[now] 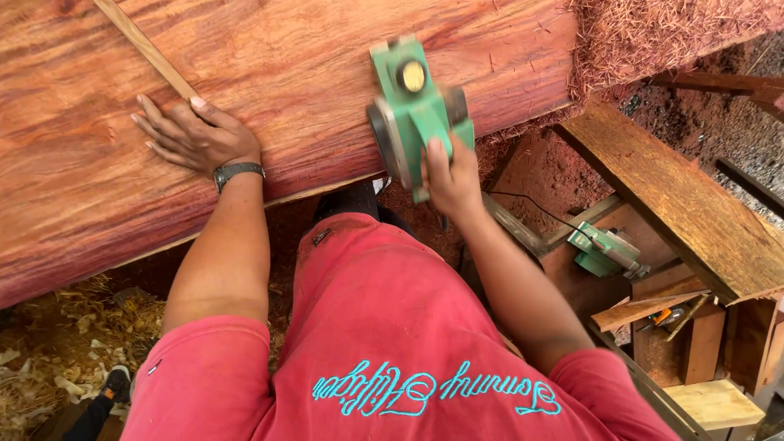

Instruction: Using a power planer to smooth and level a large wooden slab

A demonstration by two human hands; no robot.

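Note:
A wide reddish wood slab (286,73) fills the upper part of the head view. My left hand (192,135) lies flat on it near its near edge, fingers spread, a dark watch on the wrist. My right hand (449,175) grips the handle of a green electric planer (412,102), which rests on the slab close to the same edge. A thin pale wooden strip (147,49) lies slanted on the slab just beyond my left fingers.
A heap of reddish shavings (653,33) covers the slab's far right end. A plank bench (678,204) stands at right, with a second green power tool (604,249) and its cord below it. Pale shavings (57,343) litter the ground at lower left.

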